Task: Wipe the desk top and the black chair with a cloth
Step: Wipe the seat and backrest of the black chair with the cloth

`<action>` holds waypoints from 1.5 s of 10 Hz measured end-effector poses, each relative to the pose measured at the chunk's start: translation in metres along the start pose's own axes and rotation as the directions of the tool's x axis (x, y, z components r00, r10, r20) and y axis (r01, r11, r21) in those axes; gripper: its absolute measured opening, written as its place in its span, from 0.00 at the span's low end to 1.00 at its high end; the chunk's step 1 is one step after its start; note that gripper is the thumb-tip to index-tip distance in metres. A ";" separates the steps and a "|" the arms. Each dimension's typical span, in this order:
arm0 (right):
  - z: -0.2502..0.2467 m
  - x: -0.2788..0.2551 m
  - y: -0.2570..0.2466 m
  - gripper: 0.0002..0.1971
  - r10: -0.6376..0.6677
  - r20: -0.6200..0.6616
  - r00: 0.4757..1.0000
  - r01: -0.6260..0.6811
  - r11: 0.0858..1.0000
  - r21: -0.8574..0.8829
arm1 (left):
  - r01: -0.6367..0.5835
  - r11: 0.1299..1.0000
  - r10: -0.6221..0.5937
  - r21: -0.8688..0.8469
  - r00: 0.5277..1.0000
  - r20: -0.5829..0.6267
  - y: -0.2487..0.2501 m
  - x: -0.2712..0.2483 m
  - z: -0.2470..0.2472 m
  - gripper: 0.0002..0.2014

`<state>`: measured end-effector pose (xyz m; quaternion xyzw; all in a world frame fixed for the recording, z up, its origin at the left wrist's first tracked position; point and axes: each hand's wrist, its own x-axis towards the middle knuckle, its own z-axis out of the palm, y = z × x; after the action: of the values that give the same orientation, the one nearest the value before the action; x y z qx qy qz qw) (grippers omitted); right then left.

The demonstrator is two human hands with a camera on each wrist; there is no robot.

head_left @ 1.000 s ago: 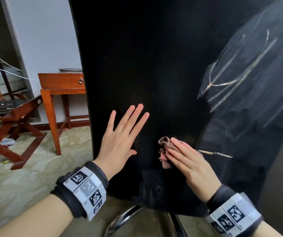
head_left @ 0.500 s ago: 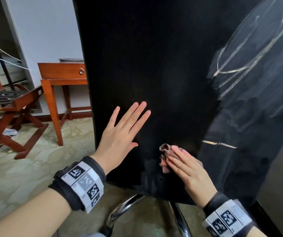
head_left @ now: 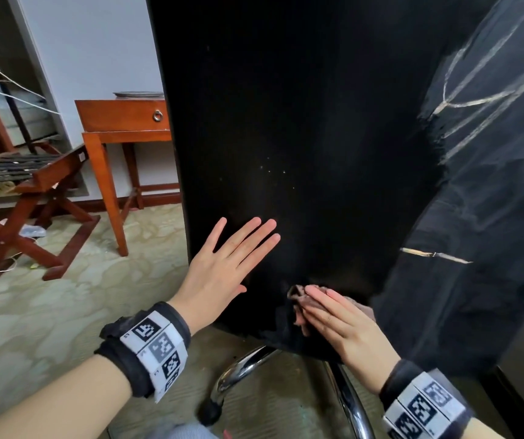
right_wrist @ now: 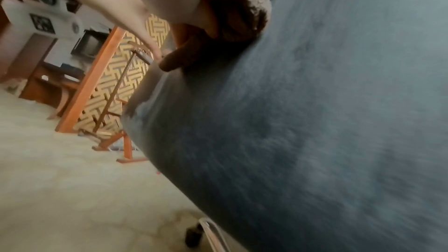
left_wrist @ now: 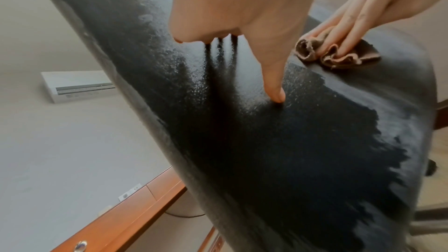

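Cloth (head_left: 298,301) near backrest (head_left: 302,122) edge, carpet (head_left: 48,312) below

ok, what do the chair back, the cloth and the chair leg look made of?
Chair back: black leather or faux leather, likely; fine pebbled grain glints in the left wrist view, dusty grey where unwiped.
Cloth: brown, soft pile, probably microfibre or terry; wavy stitched hems, fuzzy surface.
Chair leg: chromed metal tube, by its mirror-bright reflections.
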<state>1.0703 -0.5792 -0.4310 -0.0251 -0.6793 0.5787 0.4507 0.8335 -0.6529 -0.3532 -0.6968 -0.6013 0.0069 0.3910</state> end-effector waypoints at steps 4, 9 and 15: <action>0.021 0.008 0.070 0.24 0.062 0.240 0.969 -0.093 0.988 0.120 | 0.012 1.000 -0.013 -0.022 1.000 -0.020 0.002 0.000 0.008 0.61; 0.026 -0.013 0.082 0.27 -0.007 -0.049 0.999 0.017 0.979 0.204 | 0.050 0.999 -0.050 -0.009 0.998 -0.023 0.004 -0.002 0.012 0.61; -0.034 -0.036 0.028 0.22 0.051 0.421 0.906 0.420 0.020 -0.907 | 0.105 0.994 -0.105 0.000 0.994 0.017 0.012 -0.003 0.004 0.60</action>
<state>1.0999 -0.5646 -0.4774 -0.1374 -0.9493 -0.1211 0.2556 0.8405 -0.6529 -0.3642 -0.6642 -0.6405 -0.0083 0.3854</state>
